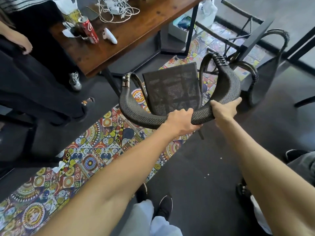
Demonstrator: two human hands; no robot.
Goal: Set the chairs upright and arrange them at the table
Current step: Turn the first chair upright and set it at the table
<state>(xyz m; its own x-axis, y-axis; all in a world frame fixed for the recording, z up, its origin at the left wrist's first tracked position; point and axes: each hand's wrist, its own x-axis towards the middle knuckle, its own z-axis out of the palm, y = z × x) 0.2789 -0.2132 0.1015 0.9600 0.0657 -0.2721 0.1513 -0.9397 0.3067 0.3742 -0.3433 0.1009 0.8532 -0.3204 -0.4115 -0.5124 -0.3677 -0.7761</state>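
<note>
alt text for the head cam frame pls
Both hands, left hand and right hand, grip the curved woven backrest of a dark chair standing beside a wooden table holding a red can and cables.

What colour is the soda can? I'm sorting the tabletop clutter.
Red with white lettering, head view.

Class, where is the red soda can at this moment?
In the head view, the red soda can stands upper left on the wooden table, near its corner, just left of a white controller.
</note>
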